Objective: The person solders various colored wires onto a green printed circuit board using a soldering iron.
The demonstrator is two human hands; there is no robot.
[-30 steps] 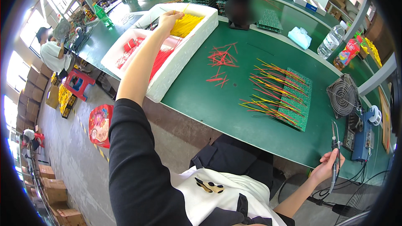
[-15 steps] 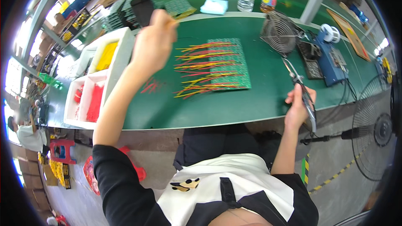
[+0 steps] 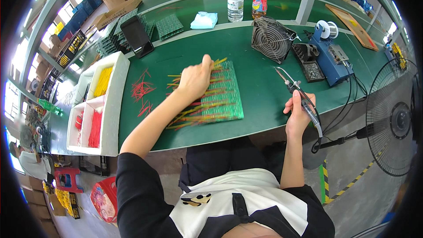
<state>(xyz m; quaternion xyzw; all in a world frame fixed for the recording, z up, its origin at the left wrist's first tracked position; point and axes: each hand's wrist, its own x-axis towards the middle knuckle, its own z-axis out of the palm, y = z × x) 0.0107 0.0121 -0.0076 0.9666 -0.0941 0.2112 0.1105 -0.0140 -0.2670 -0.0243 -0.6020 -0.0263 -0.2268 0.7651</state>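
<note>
My left hand (image 3: 195, 80) is over the left part of a green circuit board panel (image 3: 235, 99), its fingers pinched on a thin yellow wire (image 3: 221, 61) at the panel's far edge. Rows of red and yellow wires (image 3: 194, 115) lie across the panel and stick out past its left side; my hand and forearm hide some of them. To the right, my right hand (image 3: 299, 112) is closed around a soldering iron (image 3: 292, 87) with a thin metal feed tube beside its tip. The tip points away from me, above the table and apart from the panel.
On the left stands a white foam box (image 3: 113, 105) of yellow and red wires, with loose red wires (image 3: 142, 89) beside it. A phone (image 3: 136, 36) leans on stacked boards (image 3: 115, 39). Behind are two bottles (image 3: 235, 2), a small fan (image 3: 271, 39) and a blue soldering station (image 3: 330, 57).
My left hand has come from near the phone, rightward and closer to me, onto the panel's far-left part. My right hand still holds the soldering iron. The whole view has shifted.
</note>
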